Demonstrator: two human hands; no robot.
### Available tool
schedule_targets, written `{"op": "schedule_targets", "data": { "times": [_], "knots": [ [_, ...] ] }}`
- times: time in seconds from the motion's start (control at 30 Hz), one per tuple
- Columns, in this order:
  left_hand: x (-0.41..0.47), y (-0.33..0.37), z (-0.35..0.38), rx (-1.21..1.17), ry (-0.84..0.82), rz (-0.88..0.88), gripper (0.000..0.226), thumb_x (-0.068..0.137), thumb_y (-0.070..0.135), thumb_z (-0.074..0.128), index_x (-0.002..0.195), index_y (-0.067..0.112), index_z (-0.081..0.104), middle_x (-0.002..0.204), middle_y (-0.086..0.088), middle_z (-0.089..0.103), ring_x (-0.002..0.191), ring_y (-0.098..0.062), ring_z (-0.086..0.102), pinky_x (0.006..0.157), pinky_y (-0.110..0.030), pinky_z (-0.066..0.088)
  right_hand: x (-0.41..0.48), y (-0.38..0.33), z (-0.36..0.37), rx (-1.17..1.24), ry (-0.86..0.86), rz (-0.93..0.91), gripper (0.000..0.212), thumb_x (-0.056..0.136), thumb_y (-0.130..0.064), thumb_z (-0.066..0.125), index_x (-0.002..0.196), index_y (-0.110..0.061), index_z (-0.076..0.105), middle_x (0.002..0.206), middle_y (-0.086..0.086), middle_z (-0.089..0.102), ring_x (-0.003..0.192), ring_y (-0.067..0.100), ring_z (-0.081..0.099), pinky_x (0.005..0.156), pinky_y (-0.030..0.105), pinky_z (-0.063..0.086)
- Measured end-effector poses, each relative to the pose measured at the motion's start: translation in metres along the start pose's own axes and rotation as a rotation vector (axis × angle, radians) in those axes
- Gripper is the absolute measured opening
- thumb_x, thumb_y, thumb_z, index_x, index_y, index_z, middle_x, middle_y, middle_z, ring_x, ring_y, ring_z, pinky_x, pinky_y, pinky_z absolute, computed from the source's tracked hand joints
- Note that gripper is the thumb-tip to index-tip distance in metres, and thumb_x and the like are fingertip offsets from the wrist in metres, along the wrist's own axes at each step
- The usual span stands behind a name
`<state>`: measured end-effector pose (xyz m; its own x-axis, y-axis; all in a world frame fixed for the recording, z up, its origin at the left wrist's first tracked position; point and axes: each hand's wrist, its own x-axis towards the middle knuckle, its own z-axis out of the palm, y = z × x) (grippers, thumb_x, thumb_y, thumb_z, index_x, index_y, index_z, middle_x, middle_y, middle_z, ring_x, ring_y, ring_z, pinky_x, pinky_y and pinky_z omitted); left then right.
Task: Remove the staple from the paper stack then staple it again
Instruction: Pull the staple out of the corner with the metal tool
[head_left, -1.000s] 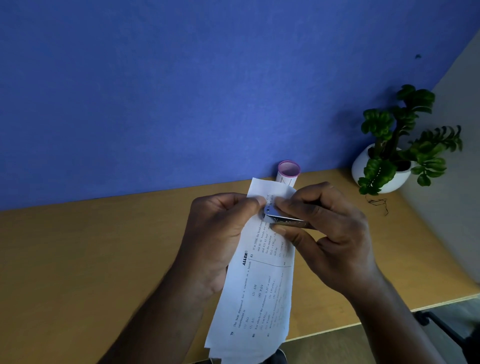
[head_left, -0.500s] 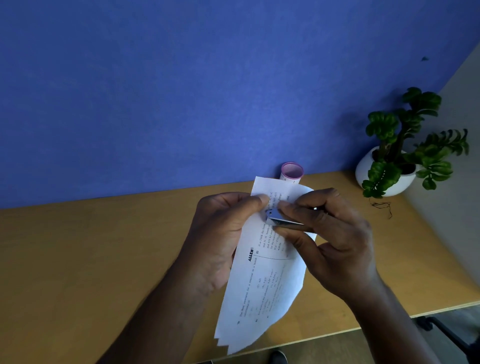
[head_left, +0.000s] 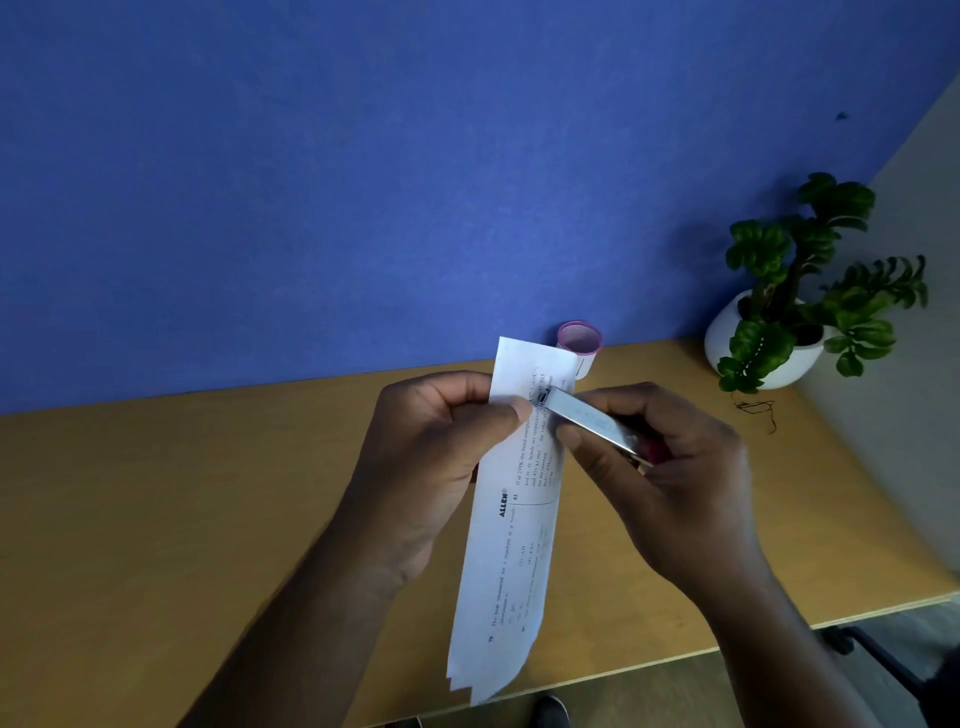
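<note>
Blue wall (head_left: 363, 182) backs a wooden desk (head_left: 156, 519). Above it the left hand (head_left: 431, 457) pinches the paper stack (head_left: 504, 571) by its far left edge. The right hand (head_left: 675, 493) curls its fingers round a silver tool (head_left: 587, 415), tip touching the stack's far end.

Two hands are counted, the left hand (head_left: 441, 457) and the right hand (head_left: 675, 499). One paper stack (head_left: 511, 561) is seen; several sheets are shown by its stepped lower corners, but their number cannot be told. One metal tool (head_left: 587, 418) is counted. On the one wooden surface (head_left: 156, 519), one pink-rimmed cup (head_left: 579, 340), one potted plant (head_left: 800, 291) and one small dark tangle of wire (head_left: 756, 408) are found.
</note>
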<state>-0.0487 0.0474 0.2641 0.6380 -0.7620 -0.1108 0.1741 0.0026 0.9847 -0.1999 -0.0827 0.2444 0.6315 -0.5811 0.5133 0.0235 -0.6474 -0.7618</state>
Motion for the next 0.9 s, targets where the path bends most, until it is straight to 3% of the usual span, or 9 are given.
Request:
{"op": "schedule_targets", "data": {
  "times": [0.1, 0.27, 0.33, 0.47, 0.53, 0.67, 0.77, 0.9],
  "knots": [
    [-0.001, 0.0, 0.0, 0.039, -0.003, 0.015, 0.02, 0.088, 0.021, 0.074, 0.099, 0.011, 0.088, 0.102, -0.026, 0.085, 0.106, -0.056, 0.076, 0.09, -0.054, 0.064, 0.0, 0.001, 0.0, 0.001, -0.019, -0.011, 0.019, 0.092, -0.028, 0.077, 0.11, -0.022, 0.076, 0.102, -0.012, 0.078, 0.086, 0.006, 0.073, 0.065, 0.009, 0.049],
    [-0.004, 0.001, -0.001, 0.091, 0.036, 0.041, 0.02, 0.087, 0.024, 0.074, 0.097, 0.012, 0.088, 0.096, -0.023, 0.086, 0.1, -0.055, 0.077, 0.083, -0.058, 0.065, 0.001, 0.001, 0.0, -0.037, -0.054, -0.041, 0.022, 0.092, -0.028, 0.078, 0.113, -0.022, 0.077, 0.105, -0.013, 0.078, 0.091, 0.006, 0.074, 0.067, 0.009, 0.049],
    [-0.005, 0.002, 0.0, 0.119, 0.05, 0.051, 0.019, 0.088, 0.024, 0.073, 0.097, 0.015, 0.088, 0.092, -0.013, 0.089, 0.093, -0.046, 0.083, 0.088, -0.066, 0.065, 0.002, 0.001, -0.001, -0.054, -0.066, -0.048, 0.023, 0.092, -0.028, 0.078, 0.113, -0.019, 0.079, 0.104, -0.013, 0.077, 0.092, 0.004, 0.074, 0.068, 0.007, 0.048],
    [-0.008, 0.003, 0.002, 0.188, 0.075, 0.066, 0.02, 0.091, 0.025, 0.072, 0.099, 0.017, 0.089, 0.091, -0.003, 0.09, 0.088, -0.033, 0.087, 0.089, -0.07, 0.065, 0.003, 0.003, -0.002, -0.099, -0.082, -0.057, 0.029, 0.094, -0.036, 0.077, 0.113, -0.014, 0.081, 0.104, -0.012, 0.078, 0.09, -0.002, 0.071, 0.065, 0.004, 0.044],
    [-0.008, 0.002, 0.003, 0.223, 0.083, 0.09, 0.02, 0.093, 0.026, 0.071, 0.1, 0.02, 0.089, 0.091, 0.001, 0.09, 0.085, -0.027, 0.087, 0.085, -0.066, 0.067, 0.002, 0.003, -0.003, -0.11, -0.085, -0.059, 0.031, 0.094, -0.038, 0.076, 0.113, -0.015, 0.081, 0.104, -0.012, 0.078, 0.089, -0.001, 0.071, 0.065, 0.005, 0.045],
    [-0.009, -0.001, 0.004, 0.289, 0.097, 0.134, 0.017, 0.1, 0.017, 0.073, 0.097, 0.021, 0.089, 0.087, 0.002, 0.089, 0.082, -0.026, 0.086, 0.068, -0.044, 0.065, 0.002, 0.002, -0.003, -0.1, -0.062, -0.055, 0.023, 0.093, -0.029, 0.08, 0.111, -0.015, 0.082, 0.101, -0.009, 0.079, 0.085, 0.005, 0.073, 0.063, 0.009, 0.046],
    [-0.01, -0.001, 0.005, 0.273, 0.118, 0.145, 0.016, 0.098, 0.022, 0.073, 0.096, 0.022, 0.089, 0.085, 0.001, 0.089, 0.08, -0.027, 0.085, 0.067, -0.036, 0.061, 0.002, -0.001, -0.002, -0.101, -0.049, -0.058, 0.021, 0.092, -0.024, 0.081, 0.111, -0.016, 0.081, 0.1, -0.01, 0.079, 0.084, 0.005, 0.072, 0.064, 0.007, 0.045],
    [-0.011, 0.001, 0.009, 0.219, 0.139, 0.157, 0.019, 0.094, 0.024, 0.071, 0.095, 0.019, 0.089, 0.083, -0.006, 0.088, 0.082, -0.041, 0.082, 0.071, -0.059, 0.065, 0.002, -0.004, -0.001, -0.062, -0.017, -0.031, 0.019, 0.091, -0.016, 0.084, 0.11, -0.016, 0.081, 0.096, -0.013, 0.078, 0.08, 0.002, 0.071, 0.064, 0.006, 0.044]
  ]
}}
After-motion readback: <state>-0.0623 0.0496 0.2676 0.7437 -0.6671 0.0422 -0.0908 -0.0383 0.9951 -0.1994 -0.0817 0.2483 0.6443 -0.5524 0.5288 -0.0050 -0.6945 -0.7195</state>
